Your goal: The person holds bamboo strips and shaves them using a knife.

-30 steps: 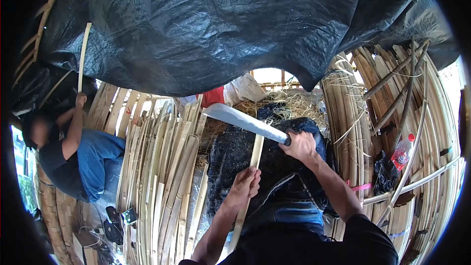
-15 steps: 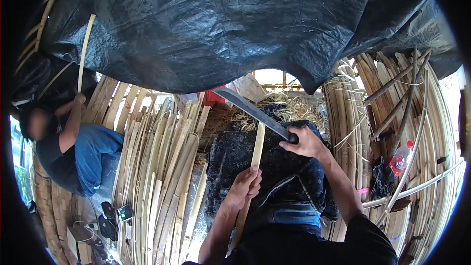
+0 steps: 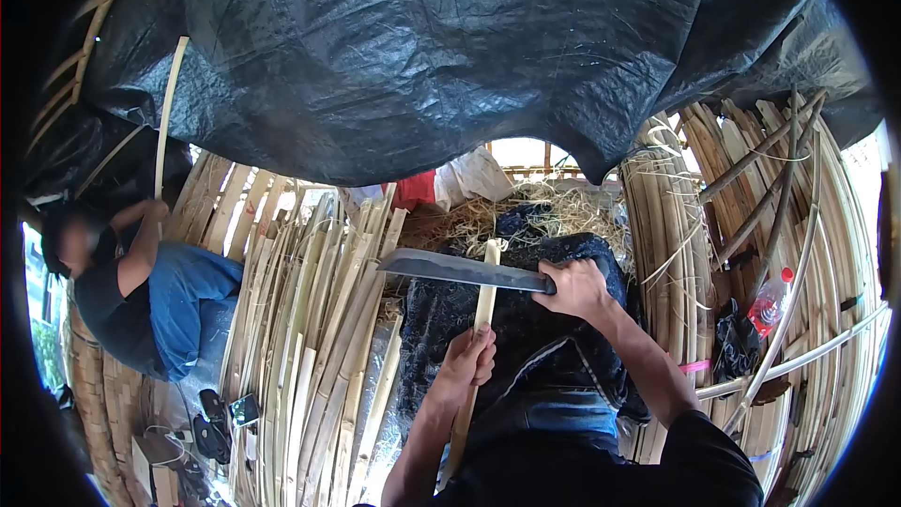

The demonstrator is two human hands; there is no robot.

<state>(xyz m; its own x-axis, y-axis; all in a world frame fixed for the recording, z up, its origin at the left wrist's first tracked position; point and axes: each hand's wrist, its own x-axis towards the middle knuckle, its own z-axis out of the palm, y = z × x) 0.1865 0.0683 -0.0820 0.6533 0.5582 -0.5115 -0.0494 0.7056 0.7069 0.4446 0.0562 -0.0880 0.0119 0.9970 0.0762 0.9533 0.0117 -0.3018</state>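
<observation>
My left hand [image 3: 467,358] is closed around a pale bamboo strip [image 3: 485,305] that points away from me, its lower end running back beside my body. In my right hand [image 3: 574,287] is the handle of a machete [image 3: 460,268], fingers wrapped round it. The long dark blade points left and lies across the strip, a little below its far tip. A small curled shaving [image 3: 503,245] shows at that tip. Beneath both hands, a dark patterned cloth [image 3: 441,319] covers my lap.
Bamboo strips [image 3: 319,347] lie in a stack to my left, with more bamboo slats [image 3: 662,253] to my right. Shavings [image 3: 563,202] are heaped ahead. A black tarp [image 3: 422,56] hangs overhead. A co-worker [image 3: 122,291] sits at left holding a strip. A bottle [image 3: 771,302] stands right.
My right hand has brought the machete blade down and toward me, from slanting to nearly level across the strip. A curl now shows at the strip's tip. The co-worker's hands are slightly lower.
</observation>
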